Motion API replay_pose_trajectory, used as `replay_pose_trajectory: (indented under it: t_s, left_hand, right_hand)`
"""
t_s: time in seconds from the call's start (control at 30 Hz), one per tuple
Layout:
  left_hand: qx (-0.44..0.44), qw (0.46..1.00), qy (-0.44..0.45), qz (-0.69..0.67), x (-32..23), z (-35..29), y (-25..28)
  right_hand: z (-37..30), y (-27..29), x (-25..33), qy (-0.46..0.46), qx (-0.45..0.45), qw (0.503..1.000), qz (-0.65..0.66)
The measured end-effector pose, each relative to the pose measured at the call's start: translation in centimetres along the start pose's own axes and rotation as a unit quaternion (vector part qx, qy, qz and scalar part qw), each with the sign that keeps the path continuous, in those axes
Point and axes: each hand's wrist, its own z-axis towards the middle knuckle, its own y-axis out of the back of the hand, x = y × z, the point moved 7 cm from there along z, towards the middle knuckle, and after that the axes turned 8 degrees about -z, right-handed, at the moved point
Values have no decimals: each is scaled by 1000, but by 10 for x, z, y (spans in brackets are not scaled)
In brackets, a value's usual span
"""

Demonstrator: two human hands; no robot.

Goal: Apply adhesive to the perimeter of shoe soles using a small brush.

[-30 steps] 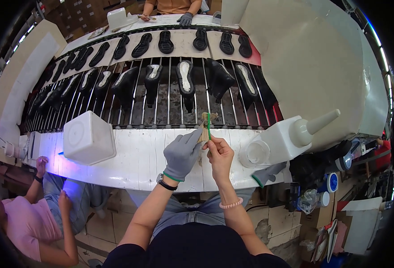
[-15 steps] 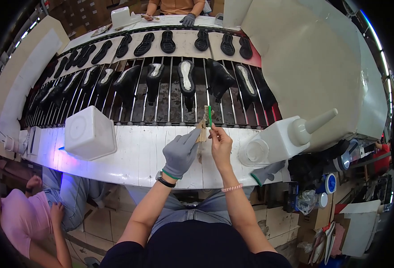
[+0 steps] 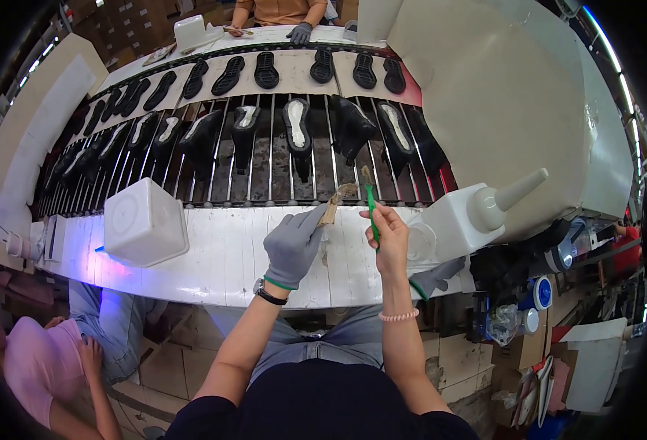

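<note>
My left hand (image 3: pixel 291 248), in a grey glove, is closed on a tan, worn flat piece (image 3: pixel 329 213) that looks like folded card or leather, with a curled end; its exact kind I cannot make out. My bare right hand (image 3: pixel 389 238) grips a green-handled brush (image 3: pixel 372 209), its dirty bristle end pointing away from me. The two held things are close together but apart, over the table's far edge. Beyond them, black shoe uppers with white bottoms, such as this one (image 3: pixel 298 132), lie on metal rollers (image 3: pixel 271 176). Black shoe soles (image 3: pixel 267 71) line the board behind.
A white square container (image 3: pixel 144 224) stands on the white table (image 3: pixel 221 282) at left. On the right are a white bottle with a long nozzle (image 3: pixel 481 213) and a loose grey glove (image 3: pixel 437 279). A co-worker's gloved hand (image 3: pixel 300 33) rests across the conveyor; another person sits at left.
My right hand has moved right and turned, drawing the green brush away from the tan piece. The left hand has barely moved. The shoes and soles appear shifted slightly left in view.
</note>
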Motion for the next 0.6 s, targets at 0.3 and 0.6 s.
replay_pose_trajectory:
  t_s: [0.3, 0.6]
  left_hand:
    - [-3, 1000, 21, -19, 8, -4, -4]
    - [-65, 994, 84, -25, 27, 0, 3]
  right_hand:
    - [-43, -51, -22, 17, -17, 998, -56]
    - [-16, -62, 6, 219, -39, 927, -300]
